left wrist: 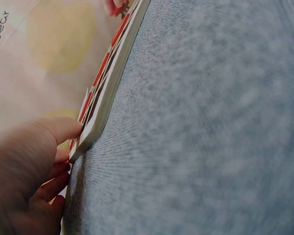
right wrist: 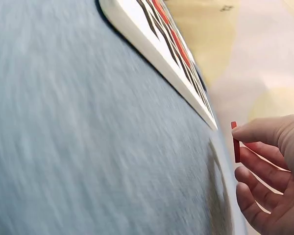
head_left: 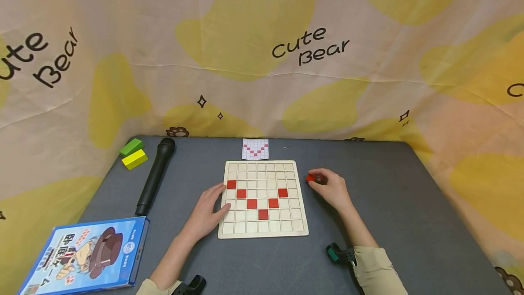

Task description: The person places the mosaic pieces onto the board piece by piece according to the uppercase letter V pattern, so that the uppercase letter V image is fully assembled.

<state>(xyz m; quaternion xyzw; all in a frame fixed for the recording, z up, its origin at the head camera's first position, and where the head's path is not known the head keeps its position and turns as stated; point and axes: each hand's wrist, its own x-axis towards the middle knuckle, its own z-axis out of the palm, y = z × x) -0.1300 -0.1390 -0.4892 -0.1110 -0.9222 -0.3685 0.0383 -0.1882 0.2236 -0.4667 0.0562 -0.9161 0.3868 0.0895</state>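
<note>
A cream grid board lies on the table, and several red square tiles sit in its cells along a V-like line. My left hand rests at the board's left edge, its thumb lying on the rim and its fingers loosely extended. Off the board's right side, my right hand pinches a red tile between thumb and fingers. Behind the board, a small white card bears a printed grid with a V of pinkish-red squares.
At the left lie a black microphone, a green block, a yellow block and a blue box with a cartoon figure. The grey table meets a patterned cloth at the back.
</note>
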